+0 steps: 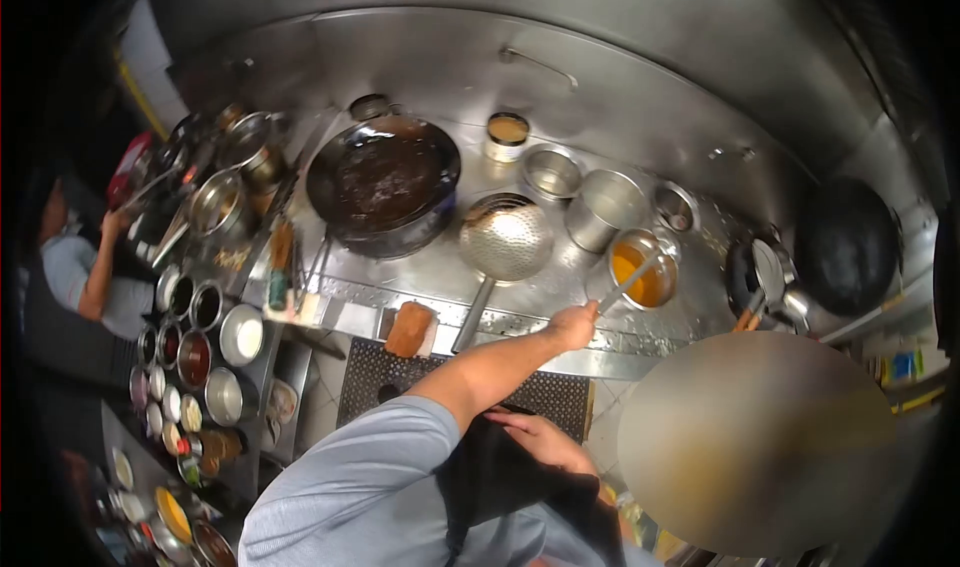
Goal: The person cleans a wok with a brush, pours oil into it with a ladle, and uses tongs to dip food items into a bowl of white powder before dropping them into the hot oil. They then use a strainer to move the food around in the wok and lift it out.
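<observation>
We have a long-handled utensil (pixel 630 285) slanting across a metal pot (pixel 674 281) of orange liquid. Left hand (pixel 573 327): fingers closed round its handle. Right hand (pixel 545 441): by the black apron (pixel 515 487), fingers extended; we can't tell whether they grip anything. Perforated strainer (pixel 507 235) left of the pot, large wok (pixel 385 172) farther left.

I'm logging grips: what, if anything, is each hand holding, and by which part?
The left hand holds a ladle by the near end of its handle. The right hand appears to hold nothing.
</observation>
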Demonstrator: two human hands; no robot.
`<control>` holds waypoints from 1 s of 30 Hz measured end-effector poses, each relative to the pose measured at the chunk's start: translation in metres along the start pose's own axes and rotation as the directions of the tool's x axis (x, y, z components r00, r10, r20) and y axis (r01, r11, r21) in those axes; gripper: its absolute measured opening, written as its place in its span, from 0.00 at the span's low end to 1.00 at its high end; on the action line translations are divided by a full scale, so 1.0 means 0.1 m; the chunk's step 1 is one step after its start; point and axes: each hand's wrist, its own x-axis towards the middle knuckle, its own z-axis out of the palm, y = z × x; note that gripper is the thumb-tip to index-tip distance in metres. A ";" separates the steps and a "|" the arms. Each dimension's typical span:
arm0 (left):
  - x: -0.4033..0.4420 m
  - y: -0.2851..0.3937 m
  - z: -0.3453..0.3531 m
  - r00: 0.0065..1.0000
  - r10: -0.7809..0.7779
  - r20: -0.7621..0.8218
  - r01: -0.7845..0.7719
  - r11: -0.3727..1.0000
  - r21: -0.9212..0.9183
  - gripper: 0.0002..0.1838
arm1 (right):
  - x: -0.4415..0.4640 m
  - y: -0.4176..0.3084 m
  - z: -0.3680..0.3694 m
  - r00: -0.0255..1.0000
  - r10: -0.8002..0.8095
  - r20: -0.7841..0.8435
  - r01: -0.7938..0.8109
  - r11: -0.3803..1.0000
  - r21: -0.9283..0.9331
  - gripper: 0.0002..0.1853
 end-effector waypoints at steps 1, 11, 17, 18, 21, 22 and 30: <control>-0.07 -0.04 -0.05 0.999 -0.025 -0.028 0.025 1.000 -0.002 0.14 | -0.02 -0.06 -0.03 1.000 0.019 0.017 -0.020 1.000 0.019 0.17; -2.47 -1.92 -1.11 0.983 -0.175 0.050 0.171 0.983 0.073 0.25 | 0.63 -0.17 0.25 0.995 0.095 0.034 -0.100 0.898 0.429 0.14; -5.19 -2.03 -1.38 0.621 -0.738 -0.263 0.763 0.646 -0.011 0.24 | 1.57 -0.23 0.97 0.952 0.052 0.301 -0.140 0.950 0.278 0.13; -5.60 -2.02 -1.25 0.513 -0.799 -0.313 0.766 0.591 -0.253 0.23 | 1.72 -0.24 1.16 0.929 0.048 0.366 -0.150 0.956 0.254 0.13; -6.56 -1.79 -0.86 0.227 -0.915 -0.334 0.657 0.397 -0.641 0.20 | 2.10 -0.29 1.81 0.797 0.049 0.602 -0.095 0.994 0.045 0.12; -6.80 -1.71 -0.74 0.100 -0.951 -0.292 0.591 0.293 -0.752 0.19 | 2.20 -0.29 2.05 0.767 0.047 0.640 -0.087 0.996 0.030 0.12; -7.55 -1.66 0.28 -0.080 -0.983 -0.165 0.338 0.129 -0.932 0.16 | 2.69 0.73 3.54 0.366 0.112 0.924 0.553 0.772 -0.313 0.17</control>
